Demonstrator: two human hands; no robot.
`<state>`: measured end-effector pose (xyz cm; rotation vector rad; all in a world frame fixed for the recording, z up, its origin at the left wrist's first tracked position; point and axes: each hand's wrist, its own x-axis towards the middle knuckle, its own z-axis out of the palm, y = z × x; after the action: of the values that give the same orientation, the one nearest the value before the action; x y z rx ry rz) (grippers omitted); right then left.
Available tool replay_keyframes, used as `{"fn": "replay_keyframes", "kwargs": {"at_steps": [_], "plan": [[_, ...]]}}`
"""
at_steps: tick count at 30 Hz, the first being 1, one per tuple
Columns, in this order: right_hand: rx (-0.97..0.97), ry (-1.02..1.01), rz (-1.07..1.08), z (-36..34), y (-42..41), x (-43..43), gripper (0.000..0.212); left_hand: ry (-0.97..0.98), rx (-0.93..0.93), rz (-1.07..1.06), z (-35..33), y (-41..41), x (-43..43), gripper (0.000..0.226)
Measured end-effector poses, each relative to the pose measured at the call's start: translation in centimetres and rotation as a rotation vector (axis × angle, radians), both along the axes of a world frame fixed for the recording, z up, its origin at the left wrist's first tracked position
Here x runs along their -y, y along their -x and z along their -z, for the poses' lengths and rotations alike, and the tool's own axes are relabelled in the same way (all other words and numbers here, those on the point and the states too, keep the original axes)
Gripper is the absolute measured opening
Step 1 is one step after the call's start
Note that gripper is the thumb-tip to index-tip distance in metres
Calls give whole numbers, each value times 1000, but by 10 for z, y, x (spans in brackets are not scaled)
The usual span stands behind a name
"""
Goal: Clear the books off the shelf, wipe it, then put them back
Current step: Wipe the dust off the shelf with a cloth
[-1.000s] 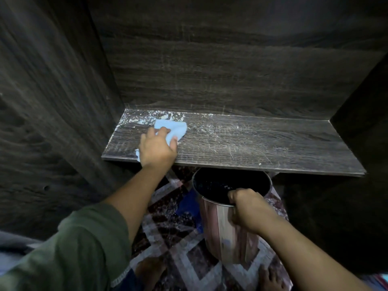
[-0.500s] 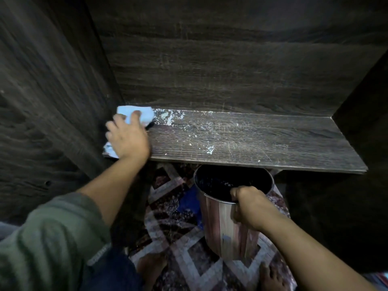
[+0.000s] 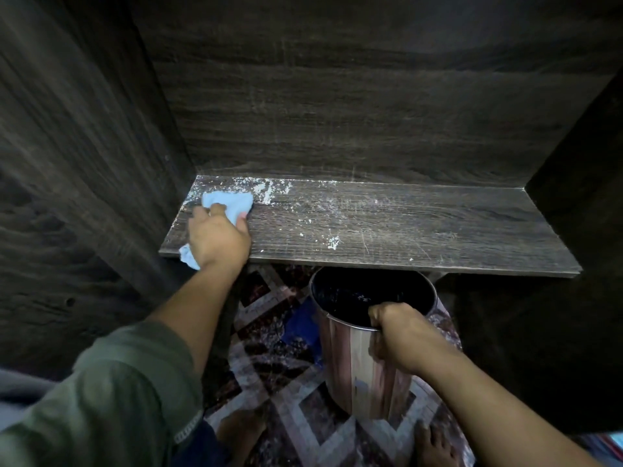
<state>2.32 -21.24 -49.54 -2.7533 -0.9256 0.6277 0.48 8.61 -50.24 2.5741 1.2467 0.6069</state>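
The dark wooden shelf (image 3: 421, 227) holds no books and carries white dust and crumbs, thickest along its back left. My left hand (image 3: 217, 239) presses a light blue cloth (image 3: 232, 202) flat on the shelf's left end, a corner of the cloth hanging over the front edge. My right hand (image 3: 401, 335) grips the rim of a shiny metal bin (image 3: 357, 372), held just under the shelf's front edge. No books show in this view.
Dark wooden walls close in the shelf on the left (image 3: 84, 163), back and right. A patterned rug (image 3: 276, 348) lies below, with my bare feet (image 3: 435, 446) on it. A striped item shows at the bottom right corner.
My left hand with the cloth went from mid-left of the shelf into the left corner, then came slightly right again. The bin and my right hand stayed where they were.
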Motion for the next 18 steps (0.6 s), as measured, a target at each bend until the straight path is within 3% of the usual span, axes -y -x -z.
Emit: {"fn": "replay_keyframes", "kwargs": {"at_steps": [6,9,12,15,18], "plan": [[14,0,-4,1,2,-2,22,34,-47,200,-1,-27,82,44],[30,-10,0,3,0,0,23,183,127,343,-3,-41,97,39],[42,-15,-7,4,-2,5,23,118,226,438,-14,-47,70,38],[56,-23,-30,4,-4,11,21,-70,-70,488,-12,-41,32,48],[74,-32,-52,5,-4,16,17,-23,-205,530,4,-36,23,58]]}}
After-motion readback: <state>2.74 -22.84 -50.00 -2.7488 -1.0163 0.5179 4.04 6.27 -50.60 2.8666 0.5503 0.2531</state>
